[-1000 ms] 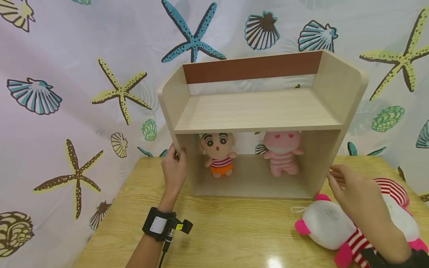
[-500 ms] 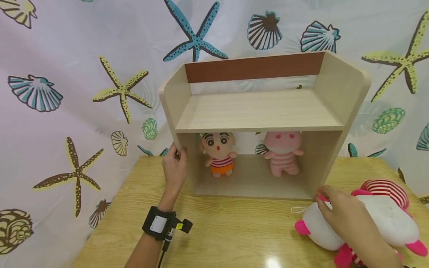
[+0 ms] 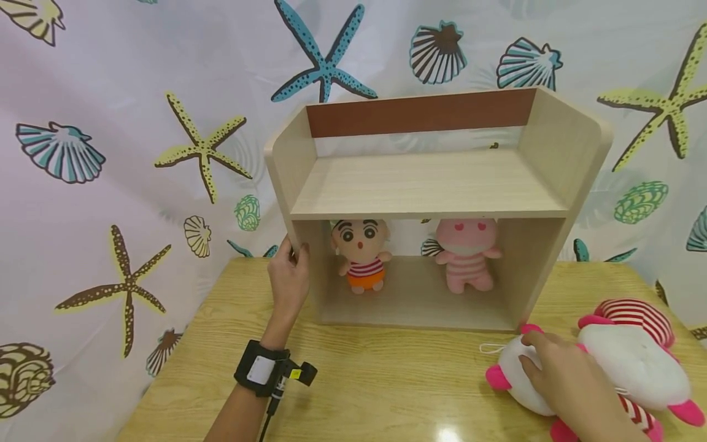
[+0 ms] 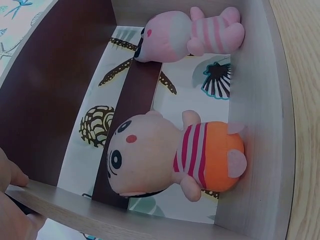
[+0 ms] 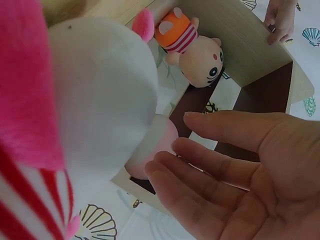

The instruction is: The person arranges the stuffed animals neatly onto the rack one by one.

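- Clock face: centred on the head view, 12 pointing away from the person.
- The left hand (image 3: 289, 279), at 8 o'clock, has its fingers wrapped on the left edge of the wooden shelf unit (image 3: 431, 178); a firm, even hold there should stop the unit sliding on the counter (image 3: 397, 380).
- The right hand (image 3: 577, 380), at 4 o'clock, has loosely bent fingers, spread from the thumb and gripping nothing; whether they touch the white plush (image 3: 516, 387) below, I cannot tell.
- That plush lies on the counter between 4 and 5 o'clock, one pink ear (image 3: 532, 329) close to the unit's right front corner; lifting it clear of that corner would avoid a snag.
- The hatted plush (image 3: 629, 359) lies just beside it, towards 4 o'clock, so the fingers had best close on one toy only.
- A broad hold round head or body would probably beat pinching the thin white loop (image 3: 490, 348) at the head's 10 o'clock.
- In the lower compartment, the doll in orange shorts (image 3: 361, 255) stands towards 9 and the pink plush (image 3: 466, 245) towards 3; any reach there should spare both.
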Demonstrator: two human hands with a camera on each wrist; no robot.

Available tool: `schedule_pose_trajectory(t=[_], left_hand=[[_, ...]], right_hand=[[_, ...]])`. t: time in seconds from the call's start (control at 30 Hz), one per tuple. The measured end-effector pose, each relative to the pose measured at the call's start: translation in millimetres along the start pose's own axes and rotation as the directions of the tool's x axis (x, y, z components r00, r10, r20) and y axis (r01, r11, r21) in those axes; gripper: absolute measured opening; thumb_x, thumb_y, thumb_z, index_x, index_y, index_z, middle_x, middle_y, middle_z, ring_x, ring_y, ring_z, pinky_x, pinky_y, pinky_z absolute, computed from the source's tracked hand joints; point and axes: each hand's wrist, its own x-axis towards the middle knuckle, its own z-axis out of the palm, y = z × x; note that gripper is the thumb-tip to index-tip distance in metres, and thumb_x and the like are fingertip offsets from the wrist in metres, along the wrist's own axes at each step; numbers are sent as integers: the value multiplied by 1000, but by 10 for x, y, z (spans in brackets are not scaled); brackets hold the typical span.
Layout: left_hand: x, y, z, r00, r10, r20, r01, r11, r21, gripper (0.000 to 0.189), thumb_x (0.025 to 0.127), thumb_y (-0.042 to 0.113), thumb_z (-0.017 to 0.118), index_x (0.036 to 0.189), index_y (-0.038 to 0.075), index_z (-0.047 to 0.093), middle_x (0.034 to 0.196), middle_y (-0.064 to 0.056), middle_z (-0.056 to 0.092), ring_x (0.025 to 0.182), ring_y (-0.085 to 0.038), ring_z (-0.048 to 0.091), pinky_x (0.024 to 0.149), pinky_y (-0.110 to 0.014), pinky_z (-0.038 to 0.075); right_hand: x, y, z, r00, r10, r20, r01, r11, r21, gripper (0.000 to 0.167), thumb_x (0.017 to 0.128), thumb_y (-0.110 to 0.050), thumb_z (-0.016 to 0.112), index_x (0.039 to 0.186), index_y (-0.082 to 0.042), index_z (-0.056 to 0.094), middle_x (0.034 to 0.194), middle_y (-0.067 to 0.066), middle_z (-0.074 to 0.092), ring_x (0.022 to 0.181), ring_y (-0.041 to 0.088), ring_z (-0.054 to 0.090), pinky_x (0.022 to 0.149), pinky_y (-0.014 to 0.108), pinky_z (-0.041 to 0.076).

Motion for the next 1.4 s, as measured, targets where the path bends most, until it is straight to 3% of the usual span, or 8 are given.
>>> schedule_pose_trajectory(t=[0.13,0.4,0.8,0.9,1.03,1.1,1.3,1.4], left_hand=[[18,6,16,1000,0,-4,0,1000,-9,29,96,1,57,123,-7,64,112,-25,69,68,-23,61,51,-18,41],[13,-3,27,1000,-5,-9,5,1000,-15,27,96,0,57,121,-8,65,111,-25,69,67,-22,59,51,-19,40],[12,11,33,1000,1,-5,-1,1000,-7,28,97,0,56,122,-7,64,109,-24,69,62,-21,55,50,-21,38],[8,13,38,1000,0,-2,0,1000,-2,28,96,0,57,122,-8,64,108,-25,70,63,-22,56,50,-22,39],[4,10,39,1000,-1,-7,1,1000,11,27,96,1,57,121,-8,64,103,-24,70,61,-21,54,50,-22,39],[4,8,37,1000,2,-9,-2,1000,13,27,96,1,57,120,-8,64,101,-23,71,61,-21,53,50,-23,38],[-6,18,23,1000,-3,-15,3,1000,13,28,96,1,57,122,-6,65,106,-23,71,68,-22,57,54,-24,42],[-14,15,15,1000,-2,-16,2,1000,9,29,96,1,57,122,-6,65,108,-23,70,71,-22,59,56,-25,44]], right_hand=[[-57,38,52,998,24,50,-23,999,-26,32,81,-12,80,106,4,67,99,23,67,89,44,65,75,62,50],[-136,74,186,986,75,148,-64,995,-77,54,79,-23,84,116,9,63,109,29,63,100,51,60,80,67,47],[-327,18,449,997,-77,-26,72,984,-161,72,67,-14,91,120,18,55,118,34,56,109,50,52,91,61,45],[-362,62,554,966,-197,-165,163,967,-197,75,56,-7,91,116,20,54,113,36,56,105,51,53,92,60,45],[-368,149,654,885,-334,-324,272,936,-223,75,47,1,77,115,21,52,109,39,55,99,54,54,88,60,45],[-366,175,677,870,-339,-358,274,936,-220,72,52,1,70,118,20,50,111,38,53,102,55,52,88,61,44],[-352,212,722,848,-327,-417,252,941,-225,50,85,-8,34,125,18,48,116,36,50,108,56,47,88,64,43],[-349,218,717,856,-328,-399,241,937,-252,45,95,-8,25,125,17,47,117,36,50,108,54,48,90,62,43]])
